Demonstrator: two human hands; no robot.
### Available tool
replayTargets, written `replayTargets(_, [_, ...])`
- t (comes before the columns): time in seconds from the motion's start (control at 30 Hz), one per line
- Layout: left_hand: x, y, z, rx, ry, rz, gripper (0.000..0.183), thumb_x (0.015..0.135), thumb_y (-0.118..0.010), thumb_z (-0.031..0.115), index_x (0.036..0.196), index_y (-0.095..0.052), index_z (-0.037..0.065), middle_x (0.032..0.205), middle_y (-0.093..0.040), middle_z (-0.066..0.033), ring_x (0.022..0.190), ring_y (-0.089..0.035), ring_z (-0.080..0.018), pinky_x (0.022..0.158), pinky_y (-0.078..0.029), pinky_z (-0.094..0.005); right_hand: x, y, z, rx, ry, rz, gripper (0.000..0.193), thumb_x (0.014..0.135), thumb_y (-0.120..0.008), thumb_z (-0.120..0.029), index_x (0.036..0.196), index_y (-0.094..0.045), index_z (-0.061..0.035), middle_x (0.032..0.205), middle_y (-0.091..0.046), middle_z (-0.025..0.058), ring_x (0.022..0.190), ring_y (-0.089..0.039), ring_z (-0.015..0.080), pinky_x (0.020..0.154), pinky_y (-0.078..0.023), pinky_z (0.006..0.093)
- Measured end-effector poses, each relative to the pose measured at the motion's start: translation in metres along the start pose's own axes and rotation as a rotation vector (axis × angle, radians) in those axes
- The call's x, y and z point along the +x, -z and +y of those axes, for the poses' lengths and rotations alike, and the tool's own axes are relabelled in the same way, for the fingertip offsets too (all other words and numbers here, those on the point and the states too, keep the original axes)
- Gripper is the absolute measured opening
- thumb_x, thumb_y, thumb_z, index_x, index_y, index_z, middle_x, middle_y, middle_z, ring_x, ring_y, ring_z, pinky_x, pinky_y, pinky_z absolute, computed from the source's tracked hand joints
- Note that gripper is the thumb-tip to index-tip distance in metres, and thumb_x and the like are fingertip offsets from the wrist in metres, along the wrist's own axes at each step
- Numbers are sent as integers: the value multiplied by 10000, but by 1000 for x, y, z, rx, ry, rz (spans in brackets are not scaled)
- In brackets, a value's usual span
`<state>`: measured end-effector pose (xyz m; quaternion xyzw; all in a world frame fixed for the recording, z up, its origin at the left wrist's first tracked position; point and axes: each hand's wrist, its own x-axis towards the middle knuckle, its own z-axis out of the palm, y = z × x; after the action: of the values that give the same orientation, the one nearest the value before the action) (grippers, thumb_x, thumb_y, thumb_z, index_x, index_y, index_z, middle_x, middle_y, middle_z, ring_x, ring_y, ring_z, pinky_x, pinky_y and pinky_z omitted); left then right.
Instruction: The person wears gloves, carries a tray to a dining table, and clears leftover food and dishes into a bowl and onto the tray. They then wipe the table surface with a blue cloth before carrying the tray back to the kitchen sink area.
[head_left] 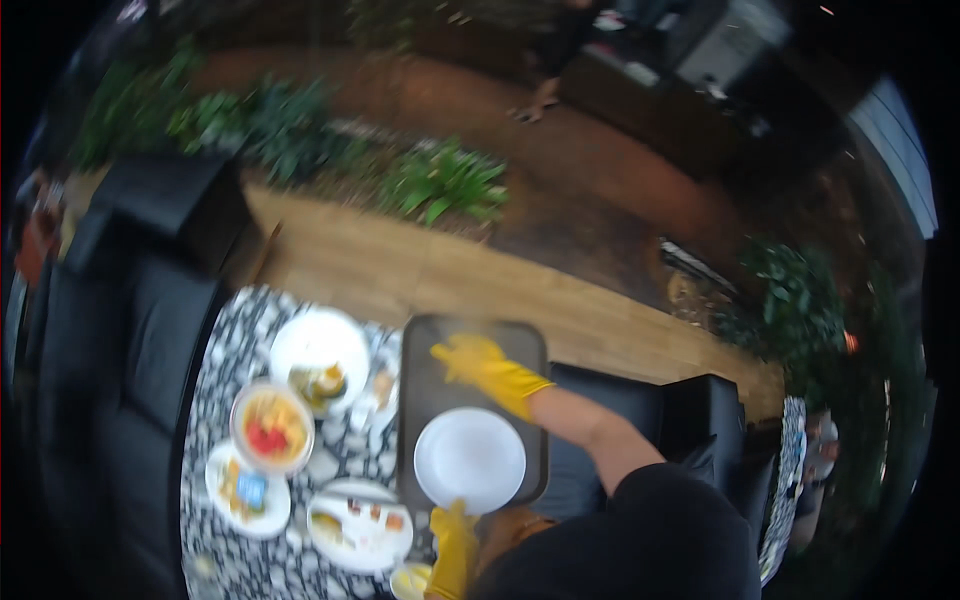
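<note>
A brown tray [422,430] lies at the table's right side with an empty-looking white plate [470,455] on its near half. My left hand [455,550], in a yellow rubber glove, grips this plate by its near rim; its lower fingers are hidden. Over the far part of the tray, my right hand [485,370], gloved in yellow too, is held with fingers stretched out and nothing visible in them. Motion blurs it somewhat. Just left of the tray, a crumpled napkin [382,400] lies beside a white plate with food scraps [310,345].
On the speckled table [225,345] stand a round tub of yellow and red food [270,428], a plate with a blue packet [247,490], a plate with leftovers [375,545] and a small yellowish dish [410,580]. Black sofas [150,340] flank the table. Plants [445,185] grow beyond.
</note>
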<state>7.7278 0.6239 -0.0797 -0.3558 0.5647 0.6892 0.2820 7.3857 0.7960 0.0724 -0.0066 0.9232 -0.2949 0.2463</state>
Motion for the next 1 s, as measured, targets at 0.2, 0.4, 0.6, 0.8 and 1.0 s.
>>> replayTargets(0.2, [-28,-45,124,-10,312,149,347,922,-603,103,1238,-536,-24,1082,-642,-210,897,-702,-336,515,-561,-432,65,-9,-47,176,4,102,325,955,-563,-321,1024,-663,-20,843,-687,181,729,-666,335,682,-546,415])
replayTargets(0.4, [-30,-23,116,49,164,167,318,919,-581,132,1215,-546,21,1095,-624,-202,945,-646,-345,686,-521,-444,137,-90,-22,-39,464,366,347,939,-595,-351,1050,-680,-33,926,-674,175,899,-652,345,778,-514,433])
replayTargets(0.6, [-82,-12,128,-170,66,290,397,933,-587,189,1289,-507,33,1048,-614,-143,857,-573,-260,734,-479,-371,125,-74,-116,226,-318,-65,672,865,-708,-449,1331,-565,13,1010,-721,161,848,-710,248,778,-536,327])
replayTargets(0.8, [-82,13,56,-337,86,272,436,973,-625,258,1341,-534,42,1033,-643,-40,838,-619,-123,686,-488,-243,129,-86,-118,342,-348,-126,692,898,-701,-357,1434,-466,12,1078,-711,190,915,-714,250,833,-534,314])
replayTargets(1.0, [-108,15,126,-477,287,251,324,989,-604,236,1245,-603,38,1065,-659,-40,866,-634,-124,713,-500,-226,170,-106,-64,696,-158,-33,301,901,-721,-275,1044,-634,-25,771,-658,100,546,-604,170,484,-480,296])
